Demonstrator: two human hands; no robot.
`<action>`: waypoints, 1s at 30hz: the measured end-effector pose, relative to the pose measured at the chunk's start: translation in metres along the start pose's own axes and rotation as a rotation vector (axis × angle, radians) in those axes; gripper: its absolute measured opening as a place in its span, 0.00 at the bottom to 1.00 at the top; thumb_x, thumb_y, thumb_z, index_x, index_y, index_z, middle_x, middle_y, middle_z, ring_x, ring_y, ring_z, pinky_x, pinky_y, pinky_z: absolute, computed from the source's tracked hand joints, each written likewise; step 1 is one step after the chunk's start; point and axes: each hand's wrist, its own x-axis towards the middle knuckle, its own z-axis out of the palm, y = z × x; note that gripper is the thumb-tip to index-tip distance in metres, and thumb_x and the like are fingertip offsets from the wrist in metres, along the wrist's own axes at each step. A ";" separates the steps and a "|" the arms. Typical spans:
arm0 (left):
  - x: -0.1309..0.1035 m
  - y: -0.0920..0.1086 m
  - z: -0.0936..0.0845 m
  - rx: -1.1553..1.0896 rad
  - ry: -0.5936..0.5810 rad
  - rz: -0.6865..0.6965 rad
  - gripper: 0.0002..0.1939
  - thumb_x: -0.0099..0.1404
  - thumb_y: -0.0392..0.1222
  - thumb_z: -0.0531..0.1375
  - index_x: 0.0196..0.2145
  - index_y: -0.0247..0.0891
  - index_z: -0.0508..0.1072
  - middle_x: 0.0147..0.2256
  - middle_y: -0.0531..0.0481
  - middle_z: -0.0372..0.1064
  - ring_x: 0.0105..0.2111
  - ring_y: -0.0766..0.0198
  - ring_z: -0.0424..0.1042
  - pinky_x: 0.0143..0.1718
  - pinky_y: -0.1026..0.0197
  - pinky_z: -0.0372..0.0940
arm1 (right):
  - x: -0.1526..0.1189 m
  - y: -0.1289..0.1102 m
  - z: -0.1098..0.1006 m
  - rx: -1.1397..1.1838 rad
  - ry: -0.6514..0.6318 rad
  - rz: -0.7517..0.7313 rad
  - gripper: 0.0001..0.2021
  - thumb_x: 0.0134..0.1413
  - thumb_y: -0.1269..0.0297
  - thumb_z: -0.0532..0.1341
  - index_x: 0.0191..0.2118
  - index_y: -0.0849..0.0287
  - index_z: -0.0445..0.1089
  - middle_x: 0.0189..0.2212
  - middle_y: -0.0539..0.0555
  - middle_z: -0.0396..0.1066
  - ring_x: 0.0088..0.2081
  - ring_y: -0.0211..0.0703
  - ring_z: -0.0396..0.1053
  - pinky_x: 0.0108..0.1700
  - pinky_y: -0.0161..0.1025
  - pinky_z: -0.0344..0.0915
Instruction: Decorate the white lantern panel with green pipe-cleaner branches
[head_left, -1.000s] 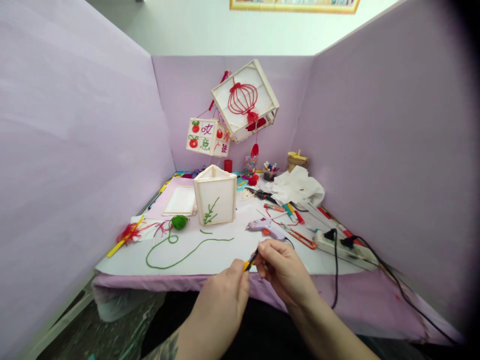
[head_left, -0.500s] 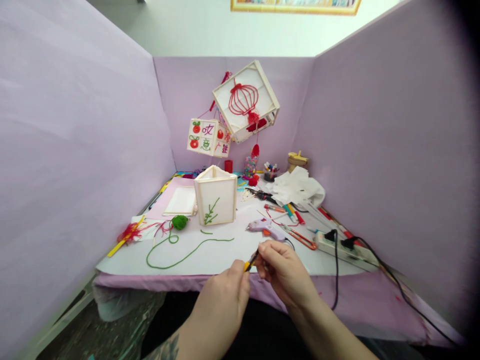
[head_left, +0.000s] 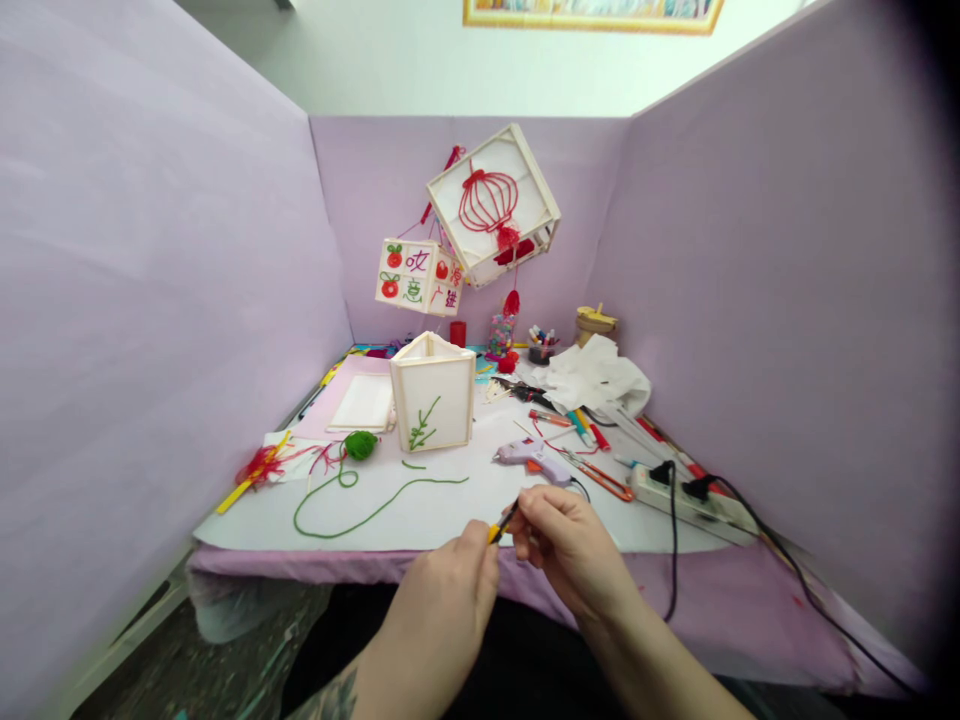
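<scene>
In front of the table's near edge, my left hand [head_left: 448,585] is closed around a slim yellow-and-black tool [head_left: 504,522]. I cannot tell its exact kind. My right hand [head_left: 566,540] is closed in a pinch at the tool's dark tip; whatever its fingers hold there is hidden. Beyond my hands stands an upright three-sided lantern [head_left: 433,395] of wooden sticks and white panels, with a green yarn plant on its front. A green yarn ball [head_left: 361,445] rests left of it, its loose strand [head_left: 375,508] curving across the white sheet. One short green piece [head_left: 413,465] lies below the lantern.
A lilac glue gun [head_left: 529,457] and orange-handled scissors [head_left: 600,475] lie beyond my right hand. A power strip [head_left: 690,495] with black cords sits at the right edge. Two decorated lanterns hang at the back, the larger one [head_left: 499,205] tilted. Crumpled white material [head_left: 596,380] is at back right.
Hardly anything differs. Both hands keep their pose at the tool, and the whole view has shifted by a few pixels.
</scene>
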 end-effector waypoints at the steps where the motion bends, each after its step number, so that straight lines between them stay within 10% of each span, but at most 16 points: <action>1: 0.000 0.000 0.000 0.004 0.005 0.006 0.13 0.72 0.39 0.42 0.40 0.39 0.65 0.32 0.46 0.74 0.32 0.55 0.76 0.33 0.57 0.66 | 0.000 0.000 0.000 0.004 0.000 0.003 0.21 0.39 0.49 0.72 0.18 0.64 0.71 0.12 0.51 0.66 0.14 0.31 0.60 0.16 0.28 0.48; 30: 0.003 -0.005 0.005 0.353 0.047 0.046 0.09 0.69 0.32 0.50 0.42 0.37 0.68 0.31 0.48 0.76 0.30 0.55 0.78 0.29 0.59 0.70 | 0.001 0.006 -0.008 0.049 0.009 0.089 0.19 0.37 0.51 0.74 0.22 0.66 0.77 0.24 0.58 0.77 0.18 0.34 0.70 0.15 0.25 0.52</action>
